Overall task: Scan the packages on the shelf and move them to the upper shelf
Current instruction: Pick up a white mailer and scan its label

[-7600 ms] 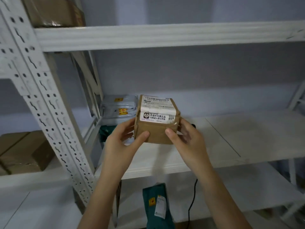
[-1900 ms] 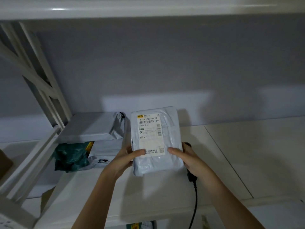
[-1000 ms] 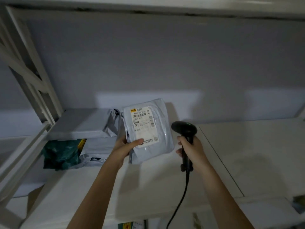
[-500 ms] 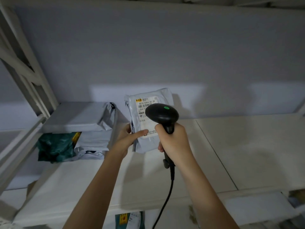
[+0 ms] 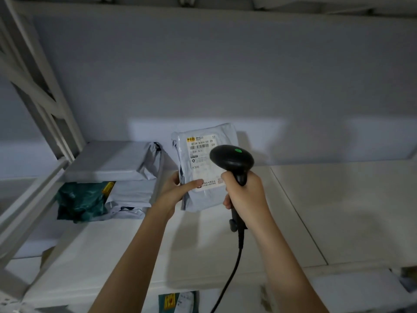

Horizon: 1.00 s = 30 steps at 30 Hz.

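A person's left hand [image 5: 178, 192] grips a grey plastic mailer [image 5: 204, 166] by its lower left edge, thumb pressed across the front, holding it upright above a white shelf [image 5: 338, 211] so that its printed label [image 5: 202, 154] faces the camera. The right hand [image 5: 244, 195] is wrapped around the handle of a black barcode scanner [image 5: 232, 161], whose rounded head sits just in front of the label's right side and shows a small green light on top. A black cable [image 5: 228, 279] trails from the base of the handle down past the front edge of the shelf. The two hands are close together but apart, each clamped on its own item.

To the left on the same shelf, a stack of parcels rests against the wall: a flat grey package [image 5: 112, 159] on top, another grey bag [image 5: 130, 195] beneath it, and a dark green bag [image 5: 79, 204] tucked under at the left. A white metal upright [image 5: 45, 93] of the shelving rises at the far left. Below the shelf's front edge, the top of a green parcel with a yellow sticker [image 5: 173, 301] is visible. The label's print is partly legible, reading "H306".
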Each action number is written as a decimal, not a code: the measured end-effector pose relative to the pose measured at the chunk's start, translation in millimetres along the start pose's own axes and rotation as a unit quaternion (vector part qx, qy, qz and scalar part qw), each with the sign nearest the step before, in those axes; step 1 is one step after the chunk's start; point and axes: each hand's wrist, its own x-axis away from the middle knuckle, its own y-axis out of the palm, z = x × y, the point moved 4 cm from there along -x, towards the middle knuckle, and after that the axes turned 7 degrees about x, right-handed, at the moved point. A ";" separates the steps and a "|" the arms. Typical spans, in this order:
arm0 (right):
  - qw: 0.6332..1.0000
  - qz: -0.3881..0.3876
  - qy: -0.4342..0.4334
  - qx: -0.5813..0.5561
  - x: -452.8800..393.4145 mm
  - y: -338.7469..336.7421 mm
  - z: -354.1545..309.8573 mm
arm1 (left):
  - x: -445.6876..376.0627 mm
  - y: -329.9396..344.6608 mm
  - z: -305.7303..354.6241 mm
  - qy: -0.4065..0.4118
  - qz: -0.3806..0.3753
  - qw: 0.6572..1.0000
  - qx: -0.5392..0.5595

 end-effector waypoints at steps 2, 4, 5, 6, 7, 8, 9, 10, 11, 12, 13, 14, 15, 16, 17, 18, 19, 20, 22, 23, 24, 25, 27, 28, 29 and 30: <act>1.000 0.006 0.029 0.002 -10.3 -7.0 16.3 | 0.0 -7.6 -1.6 -0.008 0.027 1.000 0.005; 0.997 0.011 0.074 0.001 -25.6 -11.6 38.3 | 2.2 -15.7 -2.8 -0.016 0.049 0.999 0.017; 0.995 0.010 0.100 0.004 -34.2 -11.9 50.9 | 3.7 -19.9 -3.5 -0.020 0.059 0.998 0.024; 0.992 0.005 0.128 0.010 -42.8 -11.1 64.2 | 5.8 -24.3 -4.6 -0.024 0.070 0.997 0.028; 0.988 -0.004 0.156 0.018 -50.6 -8.9 77.8 | 8.3 -28.6 -6.1 -0.029 0.083 0.996 0.033; 0.983 -0.015 0.182 0.030 -57.5 -5.7 91.4 | 11.2 -32.8 -7.9 -0.036 0.096 0.994 0.036; 0.977 -0.027 0.205 0.045 -63.2 -1.7 104.1 | 14.2 -36.2 -9.9 -0.043 0.108 0.992 0.038; 0.972 -0.039 0.224 0.056 -67.5 2.7 115.3 | 17.0 -38.9 -12.1 -0.051 0.116 0.991 0.039; 0.967 -0.050 0.242 0.063 -71.0 7.5 125.1 | 19.4 -40.8 -13.8 -0.057 0.120 0.990 0.038; 0.962 -0.060 0.258 0.068 -73.6 12.2 133.1 | 21.6 -42.1 -15.1 -0.062 0.122 0.990 0.037; 0.958 -0.069 0.270 0.073 -76.0 16.7 139.7 | 23.8 -43.3 -15.8 -0.068 0.125 0.989 0.035; 0.954 -0.077 0.278 0.080 -78.0 20.7 145.0 | 25.7 -44.3 -16.3 -0.073 0.128 0.989 0.034; 0.951 -0.086 0.283 0.087 -80.0 24.3 149.3 | 27.6 -45.2 -16.8 -0.077 0.131 0.988 0.033; 0.950 -0.093 0.284 0.093 -81.7 27.3 152.5 | 29.5 -45.6 -17.1 -0.081 0.133 0.987 0.032; 0.949 -0.099 0.284 0.097 -83.3 29.8 155.5 | 31.6 -45.8 -17.2 -0.084 0.133 0.987 0.031; 0.948 -0.104 0.284 0.099 -84.4 31.7 157.7 | 34.0 -45.3 -17.0 -0.085 0.132 0.987 0.028; 0.947 -0.109 0.284 0.100 -85.6 33.3 160.5 | 36.7 -44.4 -16.4 -0.087 0.129 0.987 0.025; 0.947 -0.112 0.283 0.105 -86.8 34.6 162.5 | 39.2 -43.5 -15.7 -0.089 0.128 0.988 0.023; 0.949 -0.115 0.264 0.130 -89.3 36.5 165.8 | 43.7 -42.3 -14.0 -0.095 0.134 0.986 0.023; 0.951 -0.116 0.242 0.152 -90.5 37.4 166.7 | 45.6 -42.1 -13.0 -0.098 0.144 0.984 0.025; 0.953 -0.115 0.218 0.175 -91.3 37.6 167.3 | 47.1 -41.7 -11.7 -0.101 0.154 0.983 0.028; 0.954 -0.113 0.196 0.197 -92.2 37.5 168.3 | 48.1 -41.2 -10.2 -0.102 0.164 0.981 0.031; 0.954 -0.117 0.175 0.216 -92.8 36.0 170.1 | 50.0 -39.5 -6.2 -0.102 0.184 0.977 0.038; 0.950 -0.122 0.177 0.225 -91.7 34.7 169.9 | 51.2 -38.5 -4.7 -0.102 0.193 0.975 0.040; 0.940 -0.129 0.181 0.257 -89.3 32.5 168.9 | 52.5 -37.7 -3.3 -0.102 0.201 0.973 0.043; 0.922 -0.129 0.183 0.315 -86.6 28.0 165.8 | 53.9 -37.1 -2.1 -0.101 0.205 0.972 0.048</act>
